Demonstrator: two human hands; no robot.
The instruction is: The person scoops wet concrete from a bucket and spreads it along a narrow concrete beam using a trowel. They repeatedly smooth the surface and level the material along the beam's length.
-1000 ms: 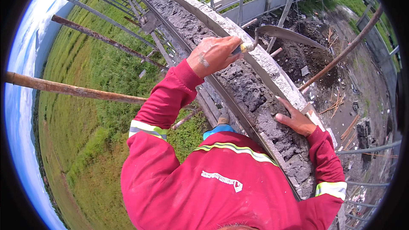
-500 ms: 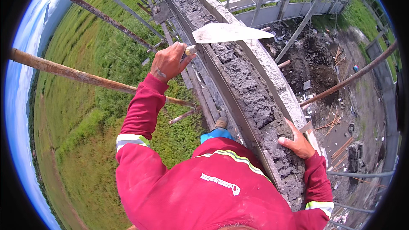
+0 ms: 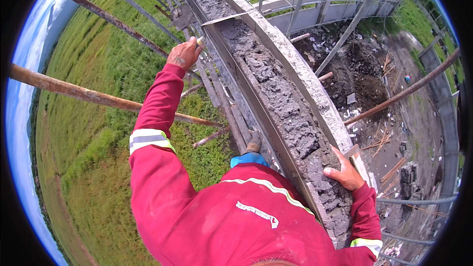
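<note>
My left hand [image 3: 185,54] is closed round the pale handle of a masonry trowel. The trowel's blade [image 3: 226,18] is turned nearly edge-on and lies across the trough of wet mortar [image 3: 276,83], its tip by the wall's right rim. The mortar is grey and lumpy, with pits and ridges along its length. My right hand [image 3: 346,173] rests at the near right side of the wall, thumb spread from the fingers, on the mortar's edge beside the concrete rim [image 3: 315,93]. It holds no tool.
A narrow board [image 3: 246,83] edges the mortar on the left. Scaffold planks [image 3: 217,83] run below it, with my boot [image 3: 254,143] on them. Rusty poles [image 3: 79,91] jut out at the left over grass. Another pole [image 3: 409,88] crosses the rubble-strewn ground at the right.
The trowel has moved up and left, away from me, and its blade has turned from broad face to nearly edge-on. My right hand stays at the rim.
</note>
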